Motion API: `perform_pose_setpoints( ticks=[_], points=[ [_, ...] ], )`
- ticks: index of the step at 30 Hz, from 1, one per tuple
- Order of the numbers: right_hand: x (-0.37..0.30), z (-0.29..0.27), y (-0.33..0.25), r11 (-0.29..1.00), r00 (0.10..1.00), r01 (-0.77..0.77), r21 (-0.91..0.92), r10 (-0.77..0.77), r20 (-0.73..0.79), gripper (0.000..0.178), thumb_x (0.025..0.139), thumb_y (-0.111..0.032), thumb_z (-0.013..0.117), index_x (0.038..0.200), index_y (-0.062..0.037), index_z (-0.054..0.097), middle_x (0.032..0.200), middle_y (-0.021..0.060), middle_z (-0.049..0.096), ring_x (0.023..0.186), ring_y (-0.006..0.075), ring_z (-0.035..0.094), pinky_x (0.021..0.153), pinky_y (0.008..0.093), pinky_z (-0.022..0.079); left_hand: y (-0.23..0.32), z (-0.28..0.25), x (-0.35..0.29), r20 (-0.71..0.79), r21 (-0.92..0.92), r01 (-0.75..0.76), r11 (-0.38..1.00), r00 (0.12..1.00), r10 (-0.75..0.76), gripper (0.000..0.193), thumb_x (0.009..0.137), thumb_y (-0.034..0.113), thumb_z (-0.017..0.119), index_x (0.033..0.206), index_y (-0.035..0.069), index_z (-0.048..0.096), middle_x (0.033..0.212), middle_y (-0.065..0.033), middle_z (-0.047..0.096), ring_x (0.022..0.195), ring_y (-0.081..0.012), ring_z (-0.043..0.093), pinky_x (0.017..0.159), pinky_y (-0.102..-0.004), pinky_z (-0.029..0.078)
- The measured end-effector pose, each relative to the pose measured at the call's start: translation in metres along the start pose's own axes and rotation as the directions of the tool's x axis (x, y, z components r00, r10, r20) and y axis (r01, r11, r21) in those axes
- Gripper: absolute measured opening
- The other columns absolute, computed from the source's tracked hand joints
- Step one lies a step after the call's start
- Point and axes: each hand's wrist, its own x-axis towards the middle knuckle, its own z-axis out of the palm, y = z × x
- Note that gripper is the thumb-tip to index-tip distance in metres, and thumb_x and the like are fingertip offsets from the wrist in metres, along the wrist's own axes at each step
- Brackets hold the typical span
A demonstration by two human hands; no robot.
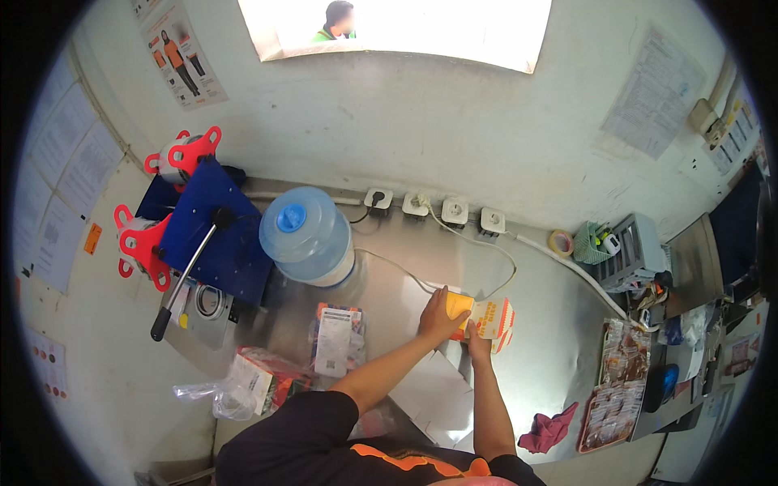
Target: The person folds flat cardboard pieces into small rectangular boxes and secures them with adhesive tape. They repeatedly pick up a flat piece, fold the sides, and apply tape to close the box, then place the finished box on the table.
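Over the metal table, both hands hold a yellow, white and orange printed cardboard box (493,318). My left hand (436,317) grips its yellow left side with the fingers bent round it. My right hand (479,347) is closed on its near edge, the thumb up against the printed face. The right part of the box flares out in a striped orange-and-white edge. White paper or card sheets (433,389) lie under my forearms. Left of them sits a wrapped pack with a white label (332,342).
A large blue water bottle (306,235) stands behind, beside a blue lever machine (212,231) with red handles. Plastic-bagged packs (251,385) lie at the near left. Cables run from wall sockets (455,212). A purple cloth (549,428) and a tray of sachets (620,381) are at right.
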Motion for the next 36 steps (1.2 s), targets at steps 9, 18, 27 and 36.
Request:
perform_pose_setpoints(
  ticks=[9,18,27,36],
  points=[
    [-0.039,-0.029,-0.071,0.687,0.997,0.06,0.724,-0.073,-0.014,0.063,0.102,-0.036,0.054,0.154,-0.0081,0.032,0.148,0.0117,0.048,0.134,0.0276,0.048,0.109,0.0461,0.042,-0.005,-0.002,-0.008,-0.002,-0.046,-0.005,0.999,1.0,0.005,0.1,0.085,0.057,0.071,0.153,-0.002,0.029,0.153,-0.0261,0.037,0.142,-0.0385,0.039,0.114,-0.0434,0.039],
    [0.002,-0.056,-0.051,0.998,0.911,0.001,-0.064,-0.027,-0.412,0.048,0.098,-0.012,0.059,0.144,-0.0077,0.047,0.131,0.0194,0.057,0.117,0.0292,0.06,0.099,0.0408,0.05,0.0,0.008,-0.015,-0.024,0.086,0.015,0.996,1.0,-0.013,0.101,0.084,0.058,0.072,0.153,-0.001,0.029,0.154,-0.0281,0.033,0.143,-0.0399,0.036,0.115,-0.0437,0.037],
    [-0.005,-0.025,-0.026,0.301,0.84,-0.118,-0.946,-0.477,-0.256,0.059,0.097,-0.028,0.053,0.15,-0.0049,0.041,0.155,0.0229,0.037,0.146,0.04,0.032,0.115,0.0567,0.03,-0.008,0.017,-0.014,-0.09,0.152,-0.088,0.984,0.991,0.102,0.099,0.084,0.057,0.072,0.151,-0.004,0.032,0.147,-0.03,0.037,0.139,-0.0425,0.039,0.113,-0.0441,0.038],
    [-0.008,-0.021,-0.012,0.345,0.901,-0.008,-0.938,-0.404,-0.156,0.069,0.098,-0.038,0.049,0.153,0.0007,0.033,0.16,0.0231,0.029,0.15,0.0406,0.023,0.119,0.0605,0.02,-0.002,0.003,-0.022,-0.013,0.246,-0.1,0.964,0.994,0.107,0.097,0.087,0.059,0.066,0.154,0.0,0.028,0.146,-0.0291,0.035,0.138,-0.0423,0.039,0.111,-0.0442,0.04]
  ],
)
